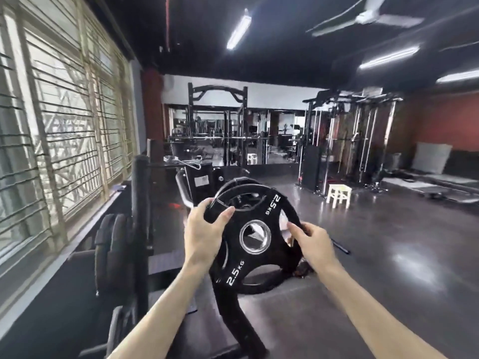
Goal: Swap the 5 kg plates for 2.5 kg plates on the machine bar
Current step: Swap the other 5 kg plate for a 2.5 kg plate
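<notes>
A weight plate (255, 239) sits at centre frame, held between the left hand (204, 229) on its upper left rim and the right hand (312, 242) on its right rim. Behind it sits what may be a second plate (243, 182). Stored plates (111, 255) hang at lower left beside an upright post (141, 229). A stool (339, 194) stands at right, before the racks (355, 141).

Floor (388, 255): dark, glossy, reflects the ceiling lights. White stool (339, 195) stands on it mid-room. Cable rack (350, 141) and power rack (217, 125) stand further back. Thin dark bar (340, 246) lies flat on it. Pale mats (427, 177) at the far right wall.
</notes>
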The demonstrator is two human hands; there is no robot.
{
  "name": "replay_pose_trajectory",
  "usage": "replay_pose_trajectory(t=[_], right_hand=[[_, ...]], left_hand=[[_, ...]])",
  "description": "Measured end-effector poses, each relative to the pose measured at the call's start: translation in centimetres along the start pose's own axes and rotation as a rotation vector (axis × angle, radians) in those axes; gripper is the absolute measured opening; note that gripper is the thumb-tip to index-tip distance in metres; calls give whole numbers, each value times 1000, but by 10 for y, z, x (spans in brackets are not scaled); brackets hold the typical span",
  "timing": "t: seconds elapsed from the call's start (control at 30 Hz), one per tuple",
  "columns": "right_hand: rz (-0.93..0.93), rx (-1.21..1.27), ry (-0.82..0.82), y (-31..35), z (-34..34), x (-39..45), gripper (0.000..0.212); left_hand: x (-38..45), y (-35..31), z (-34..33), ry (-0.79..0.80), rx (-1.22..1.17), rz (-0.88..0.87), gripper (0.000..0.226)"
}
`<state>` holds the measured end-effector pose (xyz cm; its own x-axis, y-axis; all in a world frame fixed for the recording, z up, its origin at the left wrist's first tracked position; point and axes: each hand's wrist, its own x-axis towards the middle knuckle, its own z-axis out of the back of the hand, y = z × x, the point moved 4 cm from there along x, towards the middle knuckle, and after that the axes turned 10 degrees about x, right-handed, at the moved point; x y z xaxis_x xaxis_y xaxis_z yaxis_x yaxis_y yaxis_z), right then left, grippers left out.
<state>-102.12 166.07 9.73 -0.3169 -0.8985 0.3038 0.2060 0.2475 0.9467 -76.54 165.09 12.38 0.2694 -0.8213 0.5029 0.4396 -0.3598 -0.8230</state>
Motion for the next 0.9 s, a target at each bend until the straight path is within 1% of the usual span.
replay_pose_trajectory(t=[0.07, 0.17, 0.23, 0.37, 0.43, 0.53, 0.63, 0.73, 0.9], right_hand=[[-23, -38, -61, -14, 28, -1, 27], [-43, -78, -130, -34, 61, -9, 27], [-63, -85, -167, -47, 76, -13, 27], [-136, -68, -188, -72, 95, -15, 24], [-157, -63, -202, -81, 99, -17, 27], [-198, -55, -211, -99, 101, -19, 32], [-232, -70, -210, -117, 95, -14, 36], [-270, -84, -195, -132, 88, -3, 31], [-296, -109, -92, -149, 93, 16, 24]], left_hand=[[-9, -8, -24, 41, -12, -31, 65], [-28, -22, -52, 104, -24, -59, 53], [-36, -27, -68, 143, -47, -76, 50], [-45, -26, -95, 207, -27, -96, 50], [-49, -22, -106, 225, -21, -97, 46], [-55, -14, -120, 228, 23, -124, 41], [-57, -3, -129, 224, 67, -114, 37], [-56, 2, -136, 224, 85, -144, 34], [-56, -2, -139, 221, 157, -246, 36]])
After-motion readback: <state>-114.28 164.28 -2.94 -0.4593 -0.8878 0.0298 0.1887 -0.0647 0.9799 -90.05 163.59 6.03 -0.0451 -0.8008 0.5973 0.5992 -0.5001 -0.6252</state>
